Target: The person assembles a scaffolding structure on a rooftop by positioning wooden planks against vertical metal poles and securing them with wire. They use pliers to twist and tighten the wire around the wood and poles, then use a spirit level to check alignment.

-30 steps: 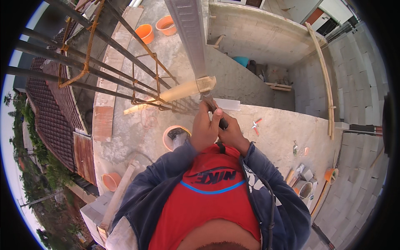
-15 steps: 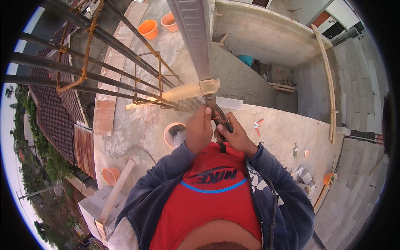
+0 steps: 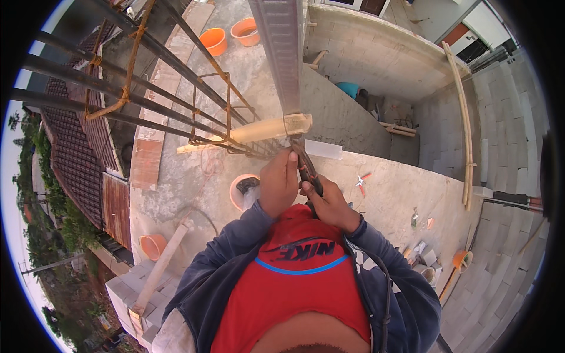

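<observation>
Gripping the pliers (image 3: 306, 167) w/ both hands: left hand (image 3: 279, 183) closed round the upper part just under the nose, right hand (image 3: 328, 203) closed on the handles lower down. Plier nose sits right at the wire tie on the wooden piece (image 3: 259, 130), where it crosses the upright metal rail (image 3: 281, 53) and touches the rebar cage (image 3: 176, 100). Judging by that, wood is already in place and wire looped round; twisting/tightening looks underway, not finished — can't tell how tight the wire is, too small. Cage stirrups further left look tied already. Below on the concrete roof (image 3: 388, 194): an orange bucket (image 3: 242, 191) near the left hand, red-handled cutters (image 3: 362, 179) lying apart to the right.
</observation>
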### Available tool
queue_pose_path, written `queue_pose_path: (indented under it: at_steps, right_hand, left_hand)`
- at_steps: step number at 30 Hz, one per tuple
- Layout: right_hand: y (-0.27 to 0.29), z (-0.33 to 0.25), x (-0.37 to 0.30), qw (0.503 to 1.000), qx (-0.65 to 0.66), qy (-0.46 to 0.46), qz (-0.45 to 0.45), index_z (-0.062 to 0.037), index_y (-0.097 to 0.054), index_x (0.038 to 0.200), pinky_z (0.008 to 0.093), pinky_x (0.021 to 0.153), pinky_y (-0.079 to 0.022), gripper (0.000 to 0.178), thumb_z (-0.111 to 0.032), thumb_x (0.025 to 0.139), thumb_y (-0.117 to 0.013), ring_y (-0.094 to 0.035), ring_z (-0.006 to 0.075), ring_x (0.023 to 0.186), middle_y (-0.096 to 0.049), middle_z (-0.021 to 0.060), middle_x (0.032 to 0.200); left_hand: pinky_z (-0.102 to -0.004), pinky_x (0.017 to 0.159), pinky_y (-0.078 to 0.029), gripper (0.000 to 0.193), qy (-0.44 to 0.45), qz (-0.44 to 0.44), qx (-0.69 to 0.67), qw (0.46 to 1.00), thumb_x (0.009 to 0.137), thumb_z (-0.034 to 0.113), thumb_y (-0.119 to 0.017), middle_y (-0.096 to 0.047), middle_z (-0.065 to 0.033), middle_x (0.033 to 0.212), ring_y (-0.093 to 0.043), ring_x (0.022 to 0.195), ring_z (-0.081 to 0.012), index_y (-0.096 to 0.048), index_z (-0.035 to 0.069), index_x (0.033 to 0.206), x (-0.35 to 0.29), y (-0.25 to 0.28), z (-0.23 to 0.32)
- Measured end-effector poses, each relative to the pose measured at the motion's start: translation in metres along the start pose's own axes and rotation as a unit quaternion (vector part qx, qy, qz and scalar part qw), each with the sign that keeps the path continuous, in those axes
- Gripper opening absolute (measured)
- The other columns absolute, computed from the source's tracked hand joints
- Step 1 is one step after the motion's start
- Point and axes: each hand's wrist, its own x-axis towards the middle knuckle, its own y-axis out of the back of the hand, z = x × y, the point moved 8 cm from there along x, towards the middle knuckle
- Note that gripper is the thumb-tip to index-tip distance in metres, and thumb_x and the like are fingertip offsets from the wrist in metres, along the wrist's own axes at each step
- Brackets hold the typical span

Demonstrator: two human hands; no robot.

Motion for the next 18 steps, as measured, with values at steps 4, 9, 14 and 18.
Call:
queue_pose_path:
  at_steps: [4,9,14,18]
  right_hand:
    - [0.001,0.009,0.003,1.000,0.003,-0.010,0.024,0.0011,-0.055,0.115,0.0390,0.073,-0.051,0.040,-0.038,0.113,-0.052,-0.065,0.0224,0.079,-0.065,0.0128,0.084]
    - [0.001,-0.003,0.007,0.999,0.047,-0.004,0.015,0.0002,-0.053,0.120,0.0372,0.079,-0.054,0.037,-0.036,0.113,-0.052,-0.067,0.0223,0.082,-0.069,0.0124,0.090]
    - [0.003,-0.006,0.009,0.999,0.034,-0.004,-0.001,0.0014,-0.056,0.121,0.0358,0.079,-0.054,0.036,-0.034,0.113,-0.053,-0.068,0.0196,0.083,-0.071,0.0117,0.092]
    - [0.008,-0.005,0.009,1.000,-0.013,-0.021,0.006,0.0009,-0.059,0.126,0.0355,0.074,-0.054,0.034,-0.029,0.113,-0.053,-0.067,0.0190,0.079,-0.070,0.0105,0.090]
  left_hand:
    - [-0.0469,0.064,-0.052,0.024,-0.013,0.003,-0.019,1.000,0.111,0.020,-0.050,-0.068,-0.0182,0.079,-0.068,0.072,-0.0403,-0.066,0.002,0.108,0.001,-0.003,-0.004]
    - [-0.0483,0.065,-0.051,0.023,-0.029,0.012,0.023,0.999,0.110,0.019,-0.051,-0.068,-0.0184,0.080,-0.067,0.073,-0.0413,-0.066,0.002,0.108,0.001,-0.003,-0.008]
    - [-0.0492,0.068,-0.051,0.023,-0.032,-0.005,0.022,0.999,0.110,0.020,-0.051,-0.068,-0.0181,0.080,-0.067,0.076,-0.0409,-0.067,0.003,0.108,0.002,-0.001,-0.005]
    - [-0.0500,0.068,-0.051,0.023,-0.022,-0.010,0.014,1.000,0.110,0.021,-0.052,-0.067,-0.0171,0.079,-0.066,0.076,-0.0413,-0.066,0.004,0.106,0.003,-0.002,-0.002]
